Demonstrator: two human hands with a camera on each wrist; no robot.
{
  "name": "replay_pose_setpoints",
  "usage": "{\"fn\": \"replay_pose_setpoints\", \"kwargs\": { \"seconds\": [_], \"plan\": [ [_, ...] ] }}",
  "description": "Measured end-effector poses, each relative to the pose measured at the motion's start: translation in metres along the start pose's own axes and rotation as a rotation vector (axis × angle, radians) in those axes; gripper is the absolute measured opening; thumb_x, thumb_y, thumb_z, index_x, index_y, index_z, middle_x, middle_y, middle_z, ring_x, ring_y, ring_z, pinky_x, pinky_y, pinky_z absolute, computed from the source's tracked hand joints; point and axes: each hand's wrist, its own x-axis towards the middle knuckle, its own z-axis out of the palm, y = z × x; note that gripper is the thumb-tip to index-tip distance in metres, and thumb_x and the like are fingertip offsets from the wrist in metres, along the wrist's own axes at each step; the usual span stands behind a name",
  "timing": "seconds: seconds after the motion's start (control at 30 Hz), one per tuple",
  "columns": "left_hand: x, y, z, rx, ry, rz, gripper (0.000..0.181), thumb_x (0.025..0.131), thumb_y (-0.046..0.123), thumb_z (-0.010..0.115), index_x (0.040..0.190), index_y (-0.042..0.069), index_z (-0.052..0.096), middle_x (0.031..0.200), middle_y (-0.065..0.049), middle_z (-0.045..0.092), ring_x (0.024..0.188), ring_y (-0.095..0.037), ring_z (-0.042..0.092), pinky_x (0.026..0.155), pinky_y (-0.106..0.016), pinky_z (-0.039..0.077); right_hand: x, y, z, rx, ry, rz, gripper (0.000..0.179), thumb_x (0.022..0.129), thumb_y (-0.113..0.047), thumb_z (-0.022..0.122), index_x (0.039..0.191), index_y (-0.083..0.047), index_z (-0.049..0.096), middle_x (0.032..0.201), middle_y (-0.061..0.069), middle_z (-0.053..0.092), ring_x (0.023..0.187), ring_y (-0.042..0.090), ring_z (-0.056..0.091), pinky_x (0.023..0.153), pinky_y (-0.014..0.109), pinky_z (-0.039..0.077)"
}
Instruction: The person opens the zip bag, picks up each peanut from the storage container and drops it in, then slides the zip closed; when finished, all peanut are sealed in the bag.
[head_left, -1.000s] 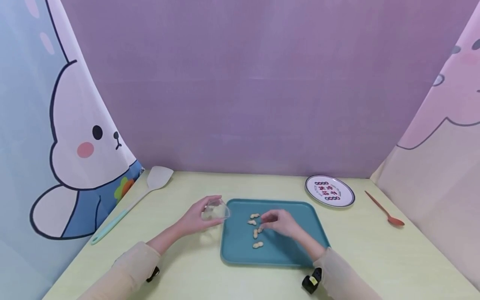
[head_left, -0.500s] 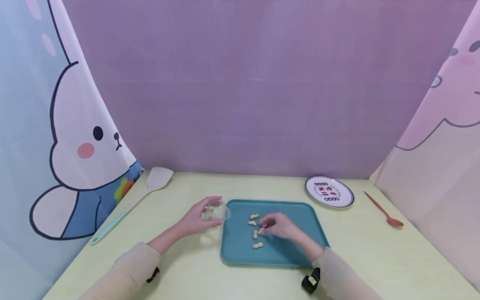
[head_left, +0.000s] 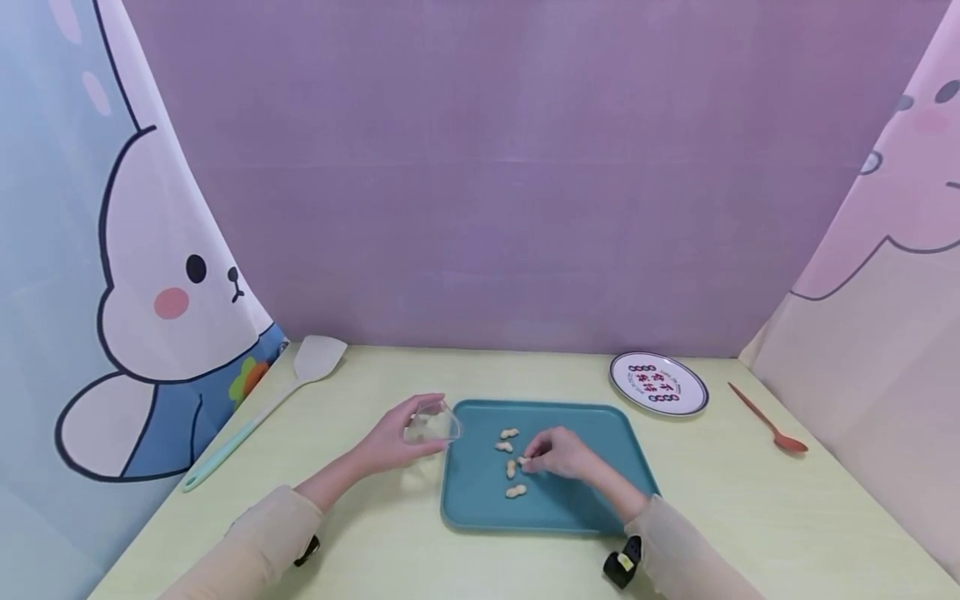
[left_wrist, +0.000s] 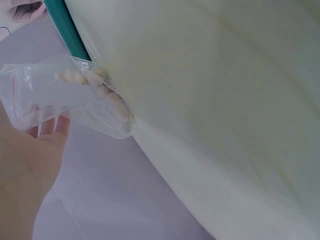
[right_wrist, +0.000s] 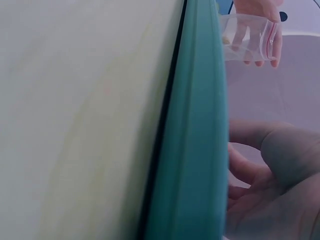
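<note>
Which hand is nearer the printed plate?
Right. The right hand is over the tray, left of the plate; the left hand, holding a clear bag, is farther left.

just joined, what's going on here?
A person is handling peanuts over a teal tray. The left hand holds a clear zip bag, with some peanuts inside, by the tray's left edge. The right hand has its fingertips at one peanut on the tray; whether it is gripped is unclear. Four more lie nearby. A spatula, plate and spoon sit off to the sides, with neither hand on them.
</note>
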Motion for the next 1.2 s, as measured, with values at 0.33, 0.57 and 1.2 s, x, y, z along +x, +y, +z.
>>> {"fn": "replay_pose_setpoints", "kwargs": {
  "seconds": [0.33,0.57,1.2],
  "plan": [
    [-0.001,-0.001,0.002,-0.007,-0.008,0.007,0.070,0.078,0.032,0.076,0.135,0.008,0.046,0.127,-0.006,0.059,0.118,-0.026,0.054,0.094,-0.052,0.043,0.002,-0.001,-0.002,0.116,0.032,-0.103,0.016,0.088,-0.018,0.066,0.095,-0.004,0.066,0.083,0.014,0.068,0.070,0.024,0.064,0.058,0.034,0.050],
    [-0.001,-0.001,0.001,-0.010,-0.005,0.007,0.068,0.078,0.032,0.077,0.135,0.011,0.046,0.127,-0.005,0.059,0.118,-0.025,0.054,0.095,-0.052,0.043,0.006,-0.004,0.000,0.139,0.072,-0.158,0.024,0.089,-0.020,0.064,0.104,-0.002,0.068,0.090,0.014,0.069,0.076,0.025,0.066,0.063,0.035,0.053],
    [0.000,-0.001,0.000,-0.012,0.006,0.016,0.068,0.077,0.033,0.077,0.134,0.010,0.046,0.126,-0.006,0.059,0.118,-0.026,0.054,0.093,-0.052,0.044,0.010,-0.042,0.008,0.245,0.187,-0.220,0.020,0.087,-0.021,0.067,0.101,-0.008,0.069,0.093,0.012,0.070,0.081,0.016,0.065,0.070,0.031,0.053]
  ]
}}
